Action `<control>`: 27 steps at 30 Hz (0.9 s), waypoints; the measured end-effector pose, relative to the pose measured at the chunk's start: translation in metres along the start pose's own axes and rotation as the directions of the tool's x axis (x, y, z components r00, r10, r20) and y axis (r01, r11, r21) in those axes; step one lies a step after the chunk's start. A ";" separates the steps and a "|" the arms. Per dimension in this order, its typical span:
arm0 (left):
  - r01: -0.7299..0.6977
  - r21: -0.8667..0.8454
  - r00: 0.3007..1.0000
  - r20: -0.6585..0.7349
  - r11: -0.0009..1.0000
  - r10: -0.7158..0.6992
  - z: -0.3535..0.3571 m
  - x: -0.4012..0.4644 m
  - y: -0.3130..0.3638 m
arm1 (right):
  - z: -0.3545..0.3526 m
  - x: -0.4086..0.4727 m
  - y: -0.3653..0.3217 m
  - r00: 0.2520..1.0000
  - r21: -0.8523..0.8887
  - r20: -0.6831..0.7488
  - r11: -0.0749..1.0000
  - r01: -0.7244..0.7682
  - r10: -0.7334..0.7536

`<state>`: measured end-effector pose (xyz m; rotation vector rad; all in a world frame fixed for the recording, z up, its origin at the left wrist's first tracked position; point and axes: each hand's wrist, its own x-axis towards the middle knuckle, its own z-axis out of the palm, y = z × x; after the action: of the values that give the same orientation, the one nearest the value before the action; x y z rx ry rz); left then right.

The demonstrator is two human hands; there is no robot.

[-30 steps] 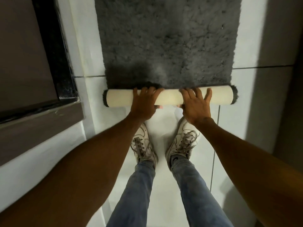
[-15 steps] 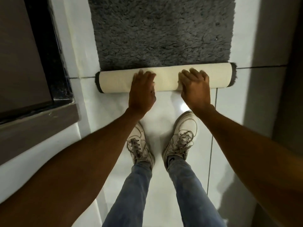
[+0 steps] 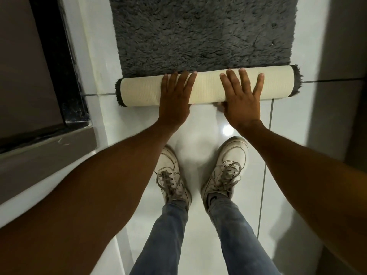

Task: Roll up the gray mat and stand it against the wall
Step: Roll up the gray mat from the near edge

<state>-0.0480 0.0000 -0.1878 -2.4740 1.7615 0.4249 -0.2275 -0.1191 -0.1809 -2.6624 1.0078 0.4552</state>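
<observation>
I have the gray mat on the white tiled floor, its near end wound into a cream-backed roll just ahead of the shoes. My left hand and right hand lie flat and open on top of the roll, fingers spread, gripping nothing. To roll well, I judge both palms should push evenly, keeping the ends square so the roll stays tight and does not cone toward one side.

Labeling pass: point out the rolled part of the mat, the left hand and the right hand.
rolled part of the mat [image 3: 206, 87], head view, cream backing between the hands.
left hand [image 3: 174, 100], head view, back of the hand.
right hand [image 3: 242, 102], head view, back of the hand.
</observation>
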 end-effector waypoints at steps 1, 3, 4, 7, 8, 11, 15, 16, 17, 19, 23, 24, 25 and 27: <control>0.008 -0.003 1.000 -0.023 1.000 -0.008 -0.001 -0.001 0.002 | 0.001 -0.001 -0.001 1.000 0.006 -0.026 1.000 -0.007 0.007; 0.025 -0.031 0.998 -0.056 0.999 -0.026 -0.003 -0.007 0.006 | 0.003 -0.007 -0.005 0.999 0.012 -0.034 1.000 -0.027 0.028; 0.028 -0.051 0.998 -0.055 0.998 -0.031 -0.004 -0.013 0.009 | 0.003 -0.014 -0.007 0.999 0.025 -0.026 0.999 -0.033 0.033; 0.030 -0.112 0.998 0.050 0.993 -0.025 -0.007 -0.046 0.021 | -0.002 -0.050 -0.012 0.995 0.097 0.081 0.993 -0.065 0.057; 0.027 -0.123 0.993 0.115 0.992 -0.013 -0.009 -0.057 0.026 | -0.006 -0.062 -0.012 0.988 0.102 0.139 0.992 -0.075 0.061; -0.003 -0.124 0.934 0.353 0.992 0.047 -0.015 -0.062 0.029 | -0.021 -0.067 -0.006 0.944 0.131 0.328 0.988 -0.085 0.038; -0.022 -0.262 0.859 0.489 0.965 0.153 -0.037 -0.018 0.004 | -0.057 -0.012 0.021 0.881 0.310 0.469 0.947 -0.089 -0.071; -0.061 -0.257 0.900 0.403 0.964 0.165 -0.043 -0.012 0.001 | -0.062 -0.003 0.026 0.910 0.366 0.408 0.926 -0.089 -0.074; -0.088 -0.235 0.949 0.275 0.968 0.154 -0.046 -0.010 -0.001 | -0.064 0.000 0.030 0.956 0.366 0.286 0.929 -0.052 -0.059; -0.092 -0.226 0.995 0.014 0.970 0.097 -0.044 -0.019 0.000 | -0.057 -0.009 0.026 0.997 0.257 -0.009 0.964 0.072 -0.072; -0.077 -0.096 0.986 0.140 0.992 0.090 -0.025 -0.040 0.007 | -0.027 -0.030 0.014 0.986 0.157 0.033 0.975 0.154 -0.161; -0.084 -0.051 0.977 0.193 0.995 0.093 -0.022 -0.040 0.007 | -0.023 -0.028 0.015 0.980 0.090 0.105 0.983 0.161 -0.170; -0.088 -0.023 0.973 0.211 0.996 0.091 -0.018 -0.037 0.007 | -0.018 -0.025 0.017 0.973 0.024 0.146 0.984 0.176 -0.178; -0.065 -0.011 0.981 0.182 0.998 0.066 -0.014 -0.026 0.007 | -0.012 -0.012 0.018 0.974 -0.034 0.145 0.983 0.182 -0.175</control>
<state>-0.0599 0.0181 -0.1668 -2.3013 1.7736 0.6388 -0.2456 -0.1293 -0.1672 -2.6868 0.7174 0.6249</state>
